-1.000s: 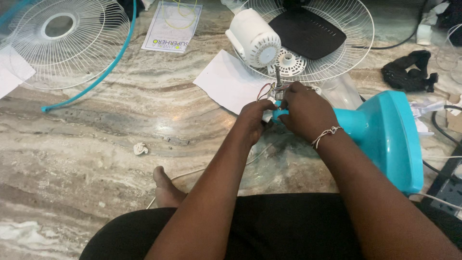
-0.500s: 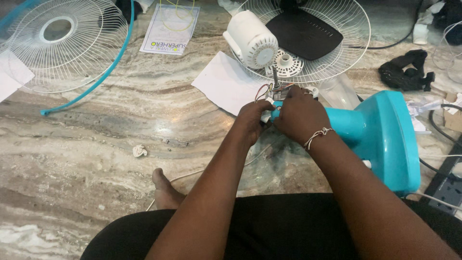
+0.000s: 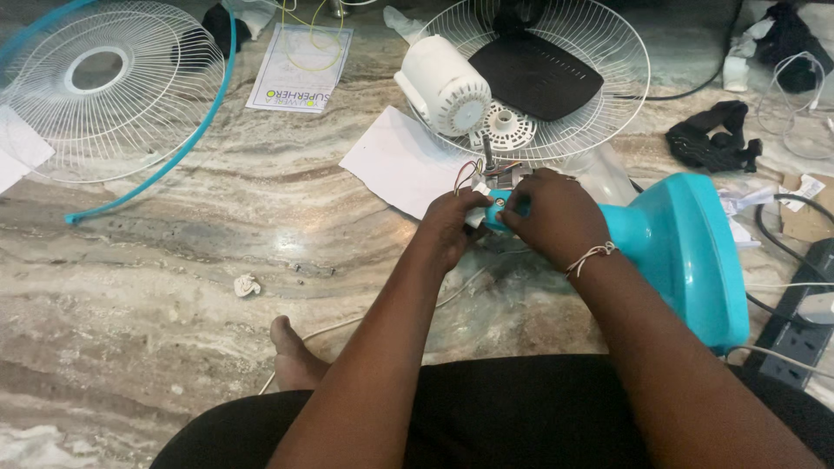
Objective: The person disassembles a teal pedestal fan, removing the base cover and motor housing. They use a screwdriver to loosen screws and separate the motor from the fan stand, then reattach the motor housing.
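A turquoise fan stand [image 3: 673, 247] lies on its side on the marble floor, its neck pointing left. My right hand [image 3: 549, 217] wraps the neck end of the stand. My left hand [image 3: 453, 227] pinches the tip of that neck, where thin coloured wires [image 3: 469, 170] stick up. A white fan motor [image 3: 445, 85] sits just beyond my hands, in front of a white wire fan guard [image 3: 608, 52]. What my fingertips pinch is hidden.
A second white guard with a turquoise rim [image 3: 104, 95] lies far left. White paper [image 3: 395, 161] and a printed leaflet [image 3: 300, 56] lie on the floor. A black power strip [image 3: 795, 334] and cables are at right; black cloth [image 3: 712, 139] beyond. My foot [image 3: 291, 352] rests below.
Both hands stayed on the stand's neck; the right fingers shifted slightly over the tip. The view tilted a little.
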